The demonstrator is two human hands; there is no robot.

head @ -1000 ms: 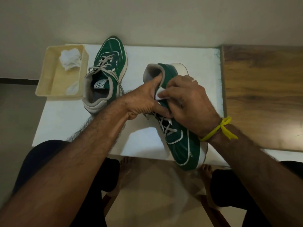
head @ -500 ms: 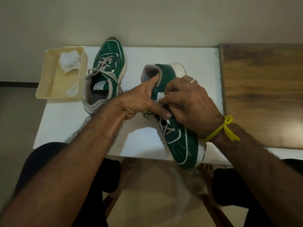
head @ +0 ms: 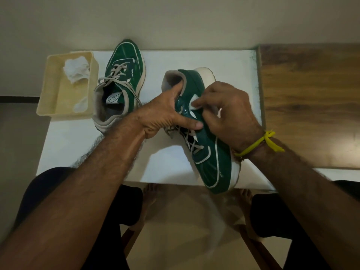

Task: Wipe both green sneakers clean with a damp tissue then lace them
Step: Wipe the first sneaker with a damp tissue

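White tabletop (head: 194, 61) fills the middle of the head view, pushed against a pale wall, with a wooden surface (head: 311, 94) joining it on the right and tan floor showing below the near edge, where bare feet and dark-clothed knees sit.

At the far left corner stands a cream tray (head: 48, 90) holding crumpled tissues (head: 77, 70). Beside the tray lies the second sneaker (head: 124, 75), flat on the table, toe toward the wall and heel opening toward the person, its beige laces threaded.

The held sneaker (head: 210, 152) runs the other way: its long axis goes diagonally, heel up toward the wall and toe down over the near table edge, tilted onto its side so the white sole faces right. The left hand (head: 163, 115) grips it at the collar, thumb hooked inside the heel opening and fingers stretched across the tongue just above the laces. The right hand (head: 228, 112), a yellow band (head: 261, 143) on its wrist, pinches a small tissue (head: 194, 103) against the green upper right next to the left hand's grip.

Compared with half a second ago, the right hand's fingers have spread and shifted toward the heel, the tissue sits higher on the side panel, and more of the glossy upper between the two hands is exposed.
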